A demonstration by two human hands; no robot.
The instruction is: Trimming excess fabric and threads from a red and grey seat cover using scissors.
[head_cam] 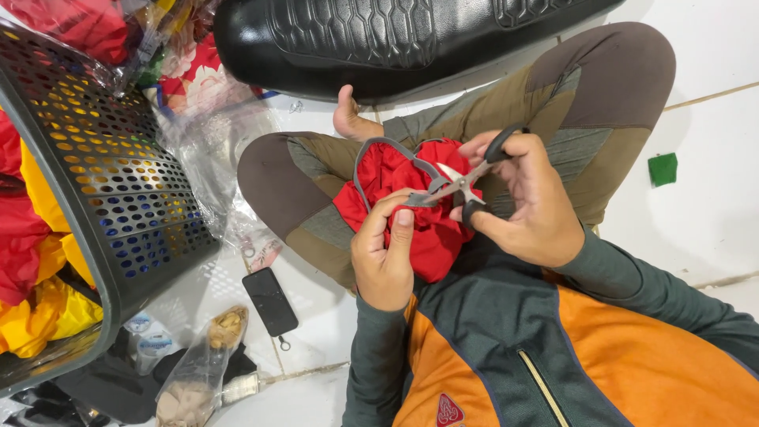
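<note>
Over the lap, right hand (531, 207) grips open scissors (465, 183) whose blades risk nicking the left hand (385, 253) thumb pinching the red garment (411, 213).

White tiled floor (704, 213), cluttered on the left

A perforated dark basket (118, 190) stands at the left, full of red and yellow cloth. Beside its lower corner lies a black phone (269, 300), and nearer the bottom edge a clear bag (198, 372) with tan contents, resting partly on dark fabric. Crumpled clear plastic (209, 150) spreads between the basket and the seated person's crossed legs (316, 198), which rest on the tiles. A black padded seat (379, 39) lies along the top. A small green scrap (662, 169) sits alone at the right.
</note>
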